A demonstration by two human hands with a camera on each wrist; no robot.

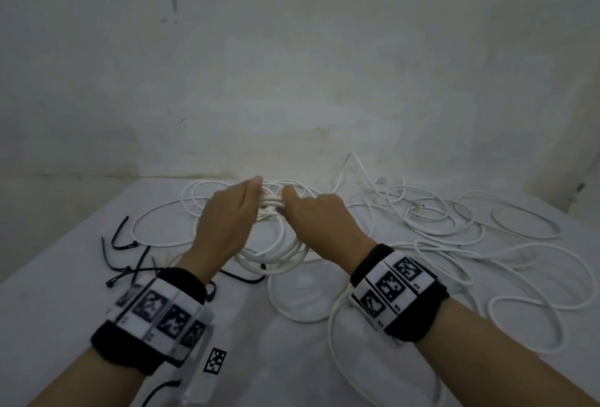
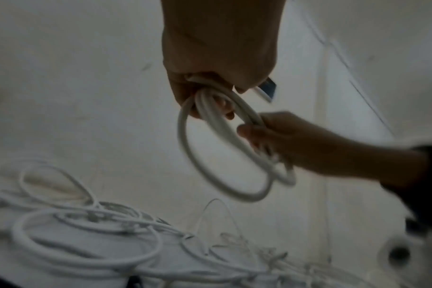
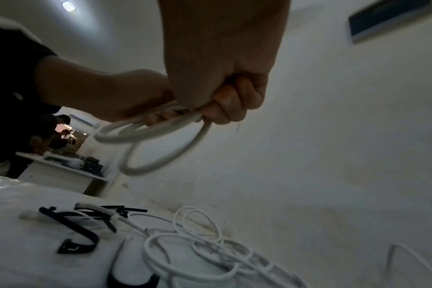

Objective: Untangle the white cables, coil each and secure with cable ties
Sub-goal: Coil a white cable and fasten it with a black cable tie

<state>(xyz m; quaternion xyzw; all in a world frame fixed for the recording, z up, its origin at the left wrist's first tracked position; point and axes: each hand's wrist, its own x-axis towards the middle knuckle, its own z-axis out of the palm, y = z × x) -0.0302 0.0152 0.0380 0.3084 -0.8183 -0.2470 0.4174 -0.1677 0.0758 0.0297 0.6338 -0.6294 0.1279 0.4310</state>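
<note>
Both hands hold one coil of white cable (image 1: 272, 204) in the air over the table's middle. My left hand (image 1: 237, 208) grips the coil's top from the left, fingers curled round several turns (image 2: 205, 101). My right hand (image 1: 303, 208) grips the same bundle from the right, fingers wrapped round it (image 3: 225, 109). The loops of the coil (image 2: 222, 171) hang below the hands. More white cable (image 1: 454, 231) lies loose and tangled on the table to the right. Several black cable ties (image 1: 130, 254) lie on the table at the left.
The white table (image 1: 65, 293) ends at a bare wall (image 1: 292, 81) just behind the hands. Loose cable loops (image 1: 292, 302) trail beneath my right wrist toward the front edge. In the right wrist view, a person stands by a distant table (image 3: 62, 165).
</note>
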